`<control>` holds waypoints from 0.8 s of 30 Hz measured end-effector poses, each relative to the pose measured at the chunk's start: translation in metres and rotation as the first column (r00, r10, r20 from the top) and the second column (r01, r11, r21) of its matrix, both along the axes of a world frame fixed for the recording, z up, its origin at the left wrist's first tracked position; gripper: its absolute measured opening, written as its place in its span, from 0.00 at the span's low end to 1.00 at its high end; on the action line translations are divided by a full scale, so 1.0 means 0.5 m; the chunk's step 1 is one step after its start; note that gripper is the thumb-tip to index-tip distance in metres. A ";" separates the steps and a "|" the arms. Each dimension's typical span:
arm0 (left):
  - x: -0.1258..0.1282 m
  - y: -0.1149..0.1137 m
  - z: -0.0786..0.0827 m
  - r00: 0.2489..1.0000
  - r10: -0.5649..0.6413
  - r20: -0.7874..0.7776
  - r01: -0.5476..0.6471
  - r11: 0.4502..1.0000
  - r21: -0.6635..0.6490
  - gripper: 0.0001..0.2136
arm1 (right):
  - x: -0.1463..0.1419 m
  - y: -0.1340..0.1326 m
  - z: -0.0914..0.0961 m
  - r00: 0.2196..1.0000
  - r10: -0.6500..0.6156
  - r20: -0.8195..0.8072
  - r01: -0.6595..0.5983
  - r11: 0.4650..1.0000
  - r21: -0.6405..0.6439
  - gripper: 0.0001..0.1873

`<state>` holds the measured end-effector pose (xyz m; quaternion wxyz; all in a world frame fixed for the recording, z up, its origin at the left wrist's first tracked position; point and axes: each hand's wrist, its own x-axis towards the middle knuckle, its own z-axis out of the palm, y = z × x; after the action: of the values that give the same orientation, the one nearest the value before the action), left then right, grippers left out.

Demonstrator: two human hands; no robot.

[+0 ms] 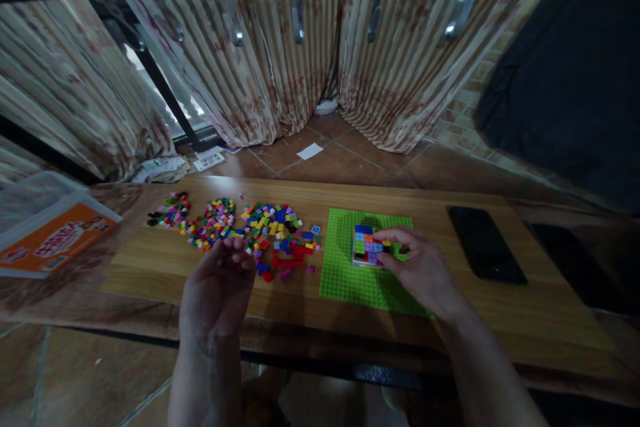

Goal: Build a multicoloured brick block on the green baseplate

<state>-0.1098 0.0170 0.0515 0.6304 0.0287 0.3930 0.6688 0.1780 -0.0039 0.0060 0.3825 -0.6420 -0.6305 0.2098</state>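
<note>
right hand [423,270]: at the right side of the multicolour brick block [367,240], thumb and index close together with only a narrow gap, small yellow and dark bits showing between them. can't tell if i have a brick pinched or am just touching the block.

block sits on the green baseplate [340,283], a bit above its middle, bare studs to the left and below. top is a mix of blue, light blue, orange, purple and black, with a pale layer at the near edge.

left hand [217,283]: palm up, fingers half curled, just in front of the loose bricks [273,219]. palm looks bare, but can't tell if the fingertips have a small piece.

loose bricks spread over the left half of the worktop [150,267]; red bricks [287,259] nearest the plate, along with a blue square piece [316,229].

black phone [485,243] lies flat right of the plate, well apart from it. clear tub [55,233] with orange label is off the left end.
</note>
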 end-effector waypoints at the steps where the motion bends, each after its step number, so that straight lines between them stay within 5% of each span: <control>1: 0.000 0.000 0.001 1.000 0.006 0.002 -0.006 1.000 -0.003 0.12 | 0.003 0.000 0.001 1.000 -0.016 -0.012 0.016 1.000 -0.005 0.11; 9: 0.001 -0.002 0.003 1.000 0.016 0.018 -0.015 1.000 -0.020 0.13 | 0.025 0.012 -0.015 0.930 -0.319 -0.180 0.304 0.947 -0.104 0.24; 16: 0.002 -0.002 0.005 1.000 0.015 0.014 -0.015 1.000 -0.013 0.13 | 0.008 0.016 -0.047 0.961 -0.262 -0.082 0.245 0.953 -0.180 0.34; 24: -0.004 -0.004 0.002 1.000 0.023 0.015 -0.023 1.000 -0.010 0.13 | 0.002 0.023 -0.068 0.967 -0.239 -0.089 0.221 0.959 -0.178 0.35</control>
<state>-0.1119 0.0152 0.0525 0.6258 0.0161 0.3921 0.6741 0.1792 0.0074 -0.0282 0.3834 -0.7282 -0.5098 0.2507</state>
